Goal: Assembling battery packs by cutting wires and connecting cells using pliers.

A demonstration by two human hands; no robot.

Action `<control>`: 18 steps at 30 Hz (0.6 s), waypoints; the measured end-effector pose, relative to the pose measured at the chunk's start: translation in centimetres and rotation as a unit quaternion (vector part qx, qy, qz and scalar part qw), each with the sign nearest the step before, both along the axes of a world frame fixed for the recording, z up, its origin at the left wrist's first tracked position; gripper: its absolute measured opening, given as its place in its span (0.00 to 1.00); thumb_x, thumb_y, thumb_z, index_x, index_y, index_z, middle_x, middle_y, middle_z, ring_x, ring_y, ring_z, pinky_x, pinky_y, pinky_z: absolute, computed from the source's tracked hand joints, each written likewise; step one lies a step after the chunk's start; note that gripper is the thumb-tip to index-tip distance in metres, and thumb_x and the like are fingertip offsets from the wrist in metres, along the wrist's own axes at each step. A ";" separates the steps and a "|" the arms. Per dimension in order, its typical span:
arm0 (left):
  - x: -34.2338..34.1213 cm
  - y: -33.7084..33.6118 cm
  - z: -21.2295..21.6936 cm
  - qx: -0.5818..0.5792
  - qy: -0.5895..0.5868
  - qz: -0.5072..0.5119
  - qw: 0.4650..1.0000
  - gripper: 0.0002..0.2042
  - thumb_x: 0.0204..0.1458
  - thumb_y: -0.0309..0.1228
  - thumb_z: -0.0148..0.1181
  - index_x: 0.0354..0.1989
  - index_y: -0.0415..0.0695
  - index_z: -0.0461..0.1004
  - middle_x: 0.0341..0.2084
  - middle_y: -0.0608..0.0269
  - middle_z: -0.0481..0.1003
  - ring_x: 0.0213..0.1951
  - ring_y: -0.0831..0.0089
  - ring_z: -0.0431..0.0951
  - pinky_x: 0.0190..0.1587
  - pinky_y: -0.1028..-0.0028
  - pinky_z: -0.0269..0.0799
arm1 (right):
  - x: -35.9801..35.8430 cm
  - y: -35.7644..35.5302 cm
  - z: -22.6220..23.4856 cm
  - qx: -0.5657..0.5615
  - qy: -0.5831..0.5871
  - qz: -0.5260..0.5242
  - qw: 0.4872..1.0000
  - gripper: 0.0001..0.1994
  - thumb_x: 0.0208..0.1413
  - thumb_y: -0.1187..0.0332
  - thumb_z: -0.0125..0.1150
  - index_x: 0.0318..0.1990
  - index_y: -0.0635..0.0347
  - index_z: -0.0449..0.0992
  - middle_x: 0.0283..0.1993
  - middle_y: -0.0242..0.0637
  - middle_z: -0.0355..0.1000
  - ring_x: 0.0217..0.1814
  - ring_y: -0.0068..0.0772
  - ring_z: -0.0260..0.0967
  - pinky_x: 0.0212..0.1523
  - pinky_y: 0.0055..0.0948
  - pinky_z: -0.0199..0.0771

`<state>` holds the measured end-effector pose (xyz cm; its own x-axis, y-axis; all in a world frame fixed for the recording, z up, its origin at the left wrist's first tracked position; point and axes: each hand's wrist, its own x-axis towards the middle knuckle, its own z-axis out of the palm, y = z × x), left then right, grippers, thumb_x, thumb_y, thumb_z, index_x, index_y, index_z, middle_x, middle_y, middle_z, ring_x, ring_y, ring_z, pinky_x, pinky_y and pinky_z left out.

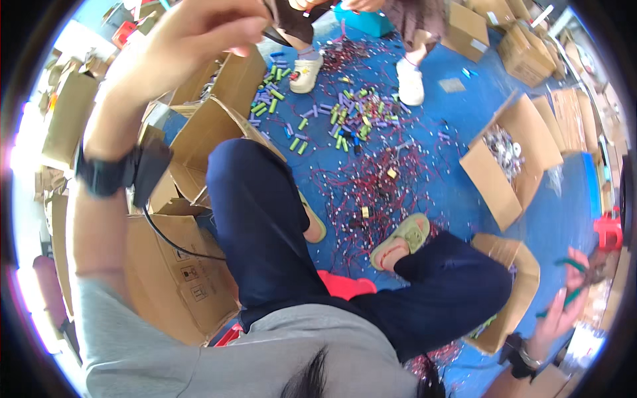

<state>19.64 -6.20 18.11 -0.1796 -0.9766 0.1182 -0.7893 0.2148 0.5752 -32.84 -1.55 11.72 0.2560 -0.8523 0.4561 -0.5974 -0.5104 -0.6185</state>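
My left hand (206, 40) is raised high at the upper left, its fingers curled inward. Part of it is blurred and cut off by the upper edge. A thin dark strip shows by its fingertips, and I cannot make out whether the fingers hold it. At the far right, my right hand (556, 324) is closed around the green-handled pliers (570, 298). Their jaws point away toward the right rim. Nearest that hand stands an open cardboard box (524, 285) beside my right knee.
Red and black wires (378, 192) with white connectors litter the blue floor between my feet. Beyond lie green and purple cylindrical cells (358, 116). Another person's hands (361, 5) work at the top. An open box (494, 189) holds whitish parts; cardboard boxes (219, 146) crowd my left.
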 end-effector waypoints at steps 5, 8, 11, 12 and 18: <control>0.7 -8.2 -4.9 0.154 -0.369 -0.045 0.915 0.12 0.50 0.32 0.53 0.42 0.43 0.72 0.36 0.55 0.74 0.40 0.61 0.74 0.43 0.66 0.69 | 1.5 -5.3 2.3 0.005 0.257 0.017 0.966 0.11 0.47 0.67 0.54 0.27 0.66 0.61 0.51 0.52 0.63 0.54 0.50 0.59 0.53 0.44 0.57; 1.0 -9.4 -10.9 0.236 -0.455 -0.182 0.839 0.17 0.48 0.36 0.56 0.44 0.42 0.70 0.35 0.52 0.74 0.42 0.54 0.73 0.44 0.60 0.69 | 7.5 -10.1 -0.1 -0.008 0.296 0.224 0.929 0.13 0.34 0.69 0.61 0.21 0.65 0.62 0.46 0.52 0.64 0.48 0.54 0.63 0.46 0.48 0.61; 1.3 -9.0 -16.1 0.246 -0.289 -0.221 0.898 0.15 0.48 0.37 0.57 0.42 0.42 0.70 0.33 0.53 0.73 0.37 0.53 0.74 0.39 0.60 0.70 | 8.6 -14.0 -3.5 -0.003 0.314 0.336 0.888 0.16 0.18 0.71 0.62 0.17 0.64 0.61 0.39 0.52 0.65 0.42 0.56 0.65 0.40 0.52 0.62; 1.7 -9.4 -17.6 0.263 -0.277 -0.215 0.899 0.15 0.48 0.37 0.57 0.41 0.42 0.70 0.33 0.53 0.73 0.38 0.53 0.73 0.40 0.59 0.69 | 8.0 -15.4 -4.7 0.036 0.314 0.322 0.892 0.16 0.19 0.71 0.62 0.17 0.64 0.60 0.40 0.52 0.65 0.42 0.56 0.64 0.40 0.51 0.62; 7.4 -12.6 -24.4 0.325 -0.398 -0.179 0.839 0.14 0.48 0.37 0.57 0.41 0.44 0.71 0.32 0.56 0.72 0.39 0.57 0.74 0.42 0.61 0.69 | 10.8 -25.1 -12.8 0.121 0.255 0.290 0.914 0.15 0.22 0.74 0.62 0.18 0.65 0.60 0.43 0.53 0.65 0.42 0.56 0.64 0.41 0.50 0.63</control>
<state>27.01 -18.84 -6.27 -0.2457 -0.6551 -0.7145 -0.9304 0.3661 -0.0157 -22.00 -26.61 -1.11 0.8238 -0.5659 -0.0336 -0.5122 -0.7177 -0.4718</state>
